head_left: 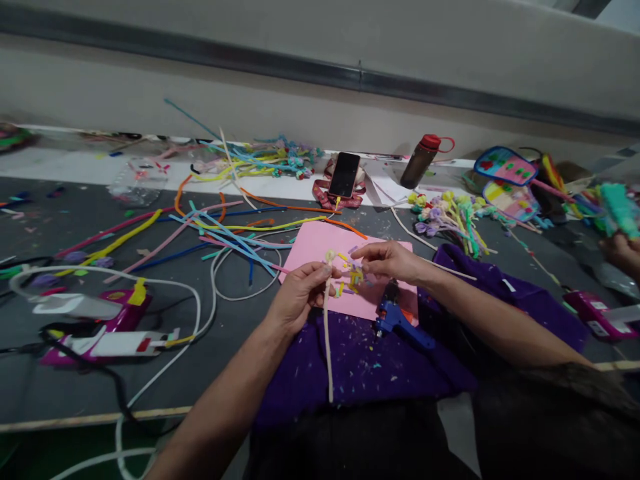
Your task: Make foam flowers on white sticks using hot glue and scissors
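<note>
A purple cloth (360,367) lay nearest, spread under both forearms, with a blue glue gun (397,319) resting on it at the edge of a pink sheet (320,243). The left hand (297,297) had its fingers closed around a cream pipe cleaner (327,333), whose curled tip stood just above the thumb while the stem hung down. The right hand (387,260) pinched a small yellow-and-purple pipe-cleaner piece (354,277) at its fingertips, just beside that tip.
</note>
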